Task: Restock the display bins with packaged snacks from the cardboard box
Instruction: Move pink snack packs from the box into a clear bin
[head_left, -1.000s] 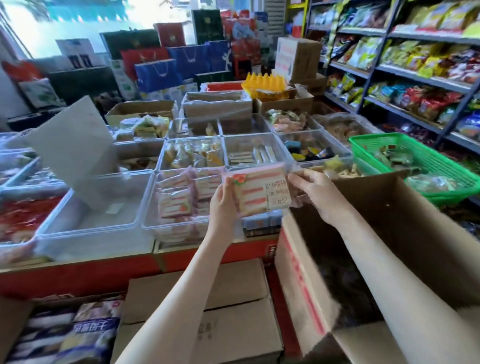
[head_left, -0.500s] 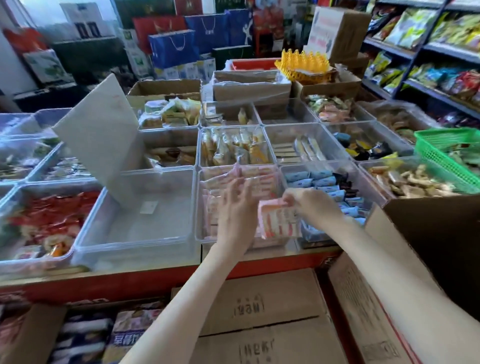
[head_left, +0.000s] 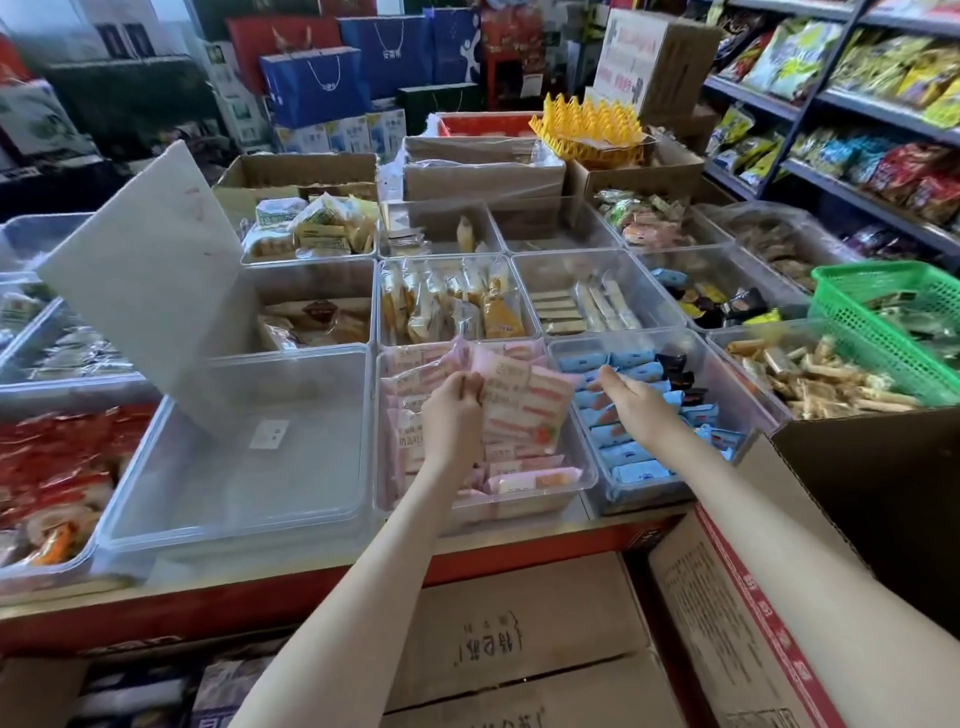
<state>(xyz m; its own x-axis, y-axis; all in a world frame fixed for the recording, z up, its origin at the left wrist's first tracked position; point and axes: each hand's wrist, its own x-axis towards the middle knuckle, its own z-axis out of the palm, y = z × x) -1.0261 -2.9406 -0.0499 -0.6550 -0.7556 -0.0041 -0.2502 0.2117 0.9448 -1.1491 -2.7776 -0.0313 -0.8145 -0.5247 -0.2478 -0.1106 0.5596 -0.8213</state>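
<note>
looking at the head view, the left hand is in the middle of the frame, over the bin of pink packs. its fingers are curled on the top edge of some packs and pinch them. i think this is to stand them upright against the packs behind, so that more can fit and the labels can be read. the right hand is just right of these packs, above the blue packs of the next bin. its fingers are rather straight and spread, and it holds nothing. the thumb points toward the pink packs, but i cannot tell if it touches them. being free, this hand seems ready to go for more stock. the box stands open at the lower right of the frame, close beside the right arm, probably so the reach is short. its inside is dark and i cannot see how many packs remain there. left of the pink bin is a clear bin where only a small white label shows, with its lid leaning up, maybe waiting to be filled. the pink bin looks already well filled, so this step seems close to its end.
</note>
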